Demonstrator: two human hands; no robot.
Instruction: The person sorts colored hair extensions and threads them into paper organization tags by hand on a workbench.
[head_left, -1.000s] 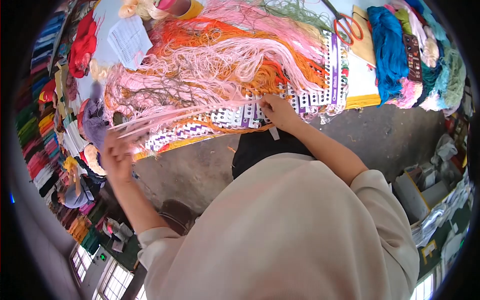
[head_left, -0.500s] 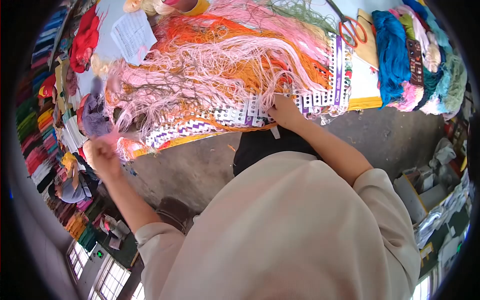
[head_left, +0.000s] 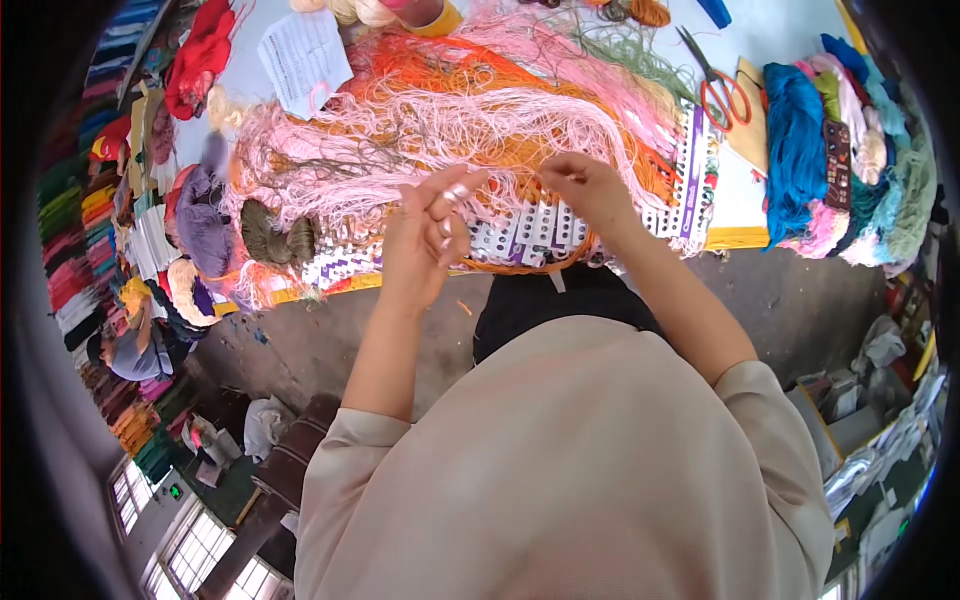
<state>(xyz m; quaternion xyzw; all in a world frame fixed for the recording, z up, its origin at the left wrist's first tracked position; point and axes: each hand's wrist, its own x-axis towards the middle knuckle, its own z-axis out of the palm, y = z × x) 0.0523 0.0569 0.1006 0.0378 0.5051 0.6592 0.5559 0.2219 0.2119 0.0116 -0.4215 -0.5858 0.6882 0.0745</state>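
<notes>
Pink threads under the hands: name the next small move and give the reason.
Probably bring the left hand over to the right hand and take hold of the pink threads pinched there. The right fingertips grip strands just above the punched card, while the left hand hovers beside it with fingers loosely curled; whether it holds any thread is unclear.

- One view only, from a camera worn on the person's head.
- It faces forward and steeply down, over the person's beige-clad chest and arms, which fill the lower half of the frame.
- It sits close to the hands, left hand (head_left: 425, 240) and right hand (head_left: 590, 190), both near the middle.
- The counter (head_left: 735, 205) runs across the top.
- A fisheye lens bends the scene and leaves dark rounded corners.
- The floor (head_left: 780, 290) shows below the counter's edge.
</notes>
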